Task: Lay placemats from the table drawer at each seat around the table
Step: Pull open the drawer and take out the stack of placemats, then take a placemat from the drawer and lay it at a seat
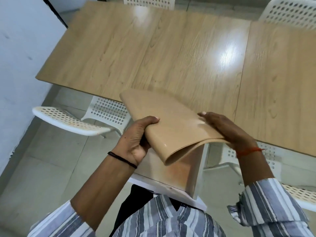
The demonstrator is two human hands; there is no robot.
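A folded bundle of tan placemats [171, 122] hangs in the air over the near edge of the wooden table [179, 53]. My left hand [136, 139] grips the bundle's folded left edge, thumb on top. My right hand [227, 129] lies flat on the upper layer at its right side, fingers closed over the edge. Below the bundle the white table drawer [171, 189] stands pulled out toward me, its pale bottom showing. The lower layers of the bundle curl open toward me.
White perforated chairs stand around the table: one at near left [71, 122], one at near right [297, 192], one at the far side [148, 1], one at far right [290, 12]. A white wall [20, 65] runs along the left. The floor is pale tile.
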